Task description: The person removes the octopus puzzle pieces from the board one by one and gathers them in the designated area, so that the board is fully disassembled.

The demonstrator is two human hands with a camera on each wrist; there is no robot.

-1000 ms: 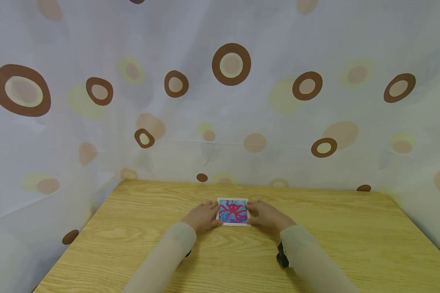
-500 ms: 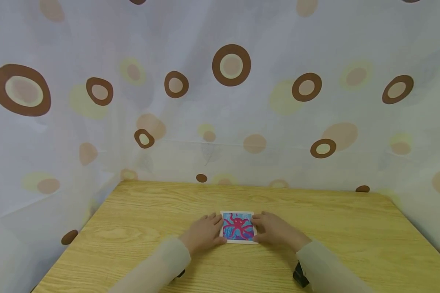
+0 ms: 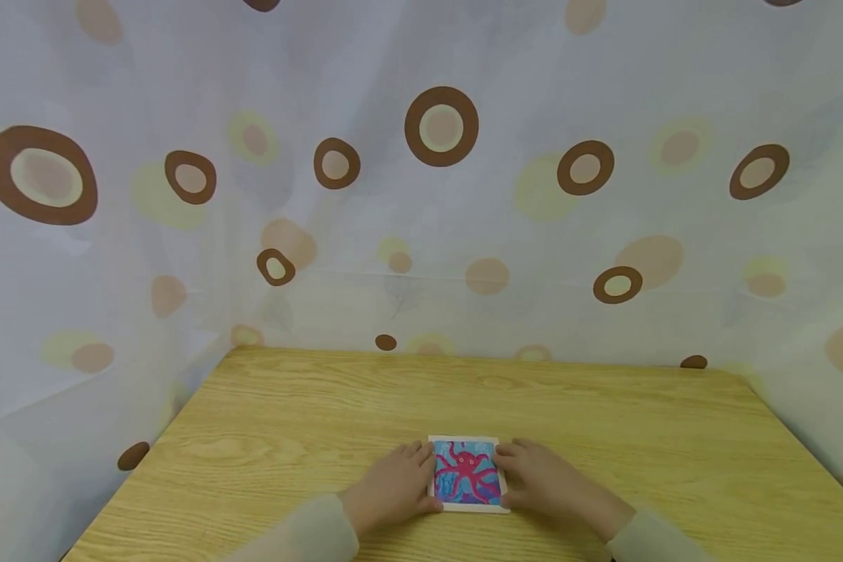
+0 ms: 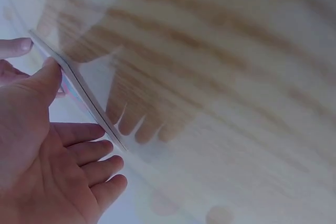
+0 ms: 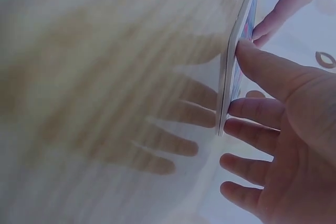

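Note:
A small picture of a pink octopus on blue, with a white border (image 3: 467, 471), lies flat on the wooden table close to me in the head view. My left hand (image 3: 396, 484) touches its left side, thumb at the near corner and fingertips along the edge. On the opposite side, my right hand (image 3: 549, 485) touches in the same way. Seen edge-on in the left wrist view, the picture (image 4: 86, 93) is a thin pale slab against the thumb and index finger; the other fingers are spread and nearly straight. The right wrist view shows the right fingers (image 5: 254, 109) likewise extended.
The wooden table (image 3: 309, 406) reaches back to a pale curtain (image 3: 449, 218) patterned with brown and yellow circles. That curtain also hangs along the left and right sides. The table's surface reflects the hands in both wrist views.
Both hands have drawn the octopus picture along the table toward me, from the back to the near part, and slightly right. Their contact on its two sides stays the same.

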